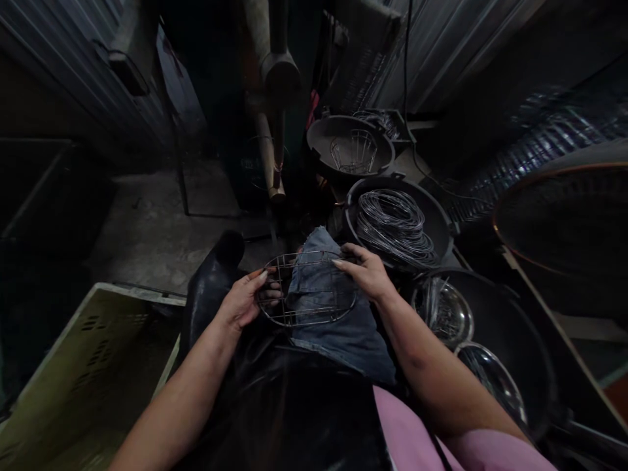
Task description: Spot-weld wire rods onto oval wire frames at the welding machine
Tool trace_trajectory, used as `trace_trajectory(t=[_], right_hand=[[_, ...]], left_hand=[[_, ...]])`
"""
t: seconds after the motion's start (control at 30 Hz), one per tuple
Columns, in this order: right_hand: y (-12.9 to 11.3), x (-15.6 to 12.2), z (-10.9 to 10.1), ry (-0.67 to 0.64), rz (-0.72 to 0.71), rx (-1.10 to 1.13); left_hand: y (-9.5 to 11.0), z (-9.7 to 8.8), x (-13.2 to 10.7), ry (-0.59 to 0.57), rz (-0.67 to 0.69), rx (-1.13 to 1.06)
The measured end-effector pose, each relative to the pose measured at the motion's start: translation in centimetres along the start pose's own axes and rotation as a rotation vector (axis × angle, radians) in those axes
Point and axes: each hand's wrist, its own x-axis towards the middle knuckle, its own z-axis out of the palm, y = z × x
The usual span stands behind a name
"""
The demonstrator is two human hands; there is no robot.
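An oval wire basket frame [308,289] lies across my lap, over a piece of blue denim cloth [333,320]. My left hand [244,301] grips its left end, thumb on top and fingers curled through the wires. My right hand [367,269] holds the right rim, fingers closed over the top wire. A black apron or sheet [275,392] covers my knees under the frame.
A dark tub with coiled wire [395,226] stands just right of my hands, and behind it another tub holds a finished wire basket [353,152]. Metal bowls [441,314] sit at my right. A pale plastic crate [83,373] is at lower left. A machine post [275,98] rises ahead.
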Motion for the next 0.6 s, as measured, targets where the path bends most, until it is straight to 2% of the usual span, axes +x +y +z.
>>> trace_trajectory(t=[0.07,0.13,0.2,0.27,0.43,0.6], right_hand=[[0.3,-1.1,-1.2,0.016,0.028,-0.12],[0.4,-2.3,-2.2,-0.059,0.14,-0.165],[0.5,-3.4,-2.7,-0.124,0.246,-0.121],[0.5,-3.8,-2.7,-0.105,0.282,-0.036],[0.2,-2.9,-2.3,-0.026,0.302,0.168],[0.0,-2.0,-2.3,-0.023,0.308,0.194]], left_hand=[[-0.1,0.2,-0.1,0.031,-0.025,-0.02],[-0.1,0.3,-0.1,0.048,-0.04,-0.025],[0.1,0.4,-0.1,0.064,-0.047,-0.018],[0.2,0.6,-0.1,0.087,-0.055,-0.009],[0.9,1.7,-0.5,0.132,-0.022,0.004],[1.4,2.3,-0.9,0.166,-0.006,0.0]])
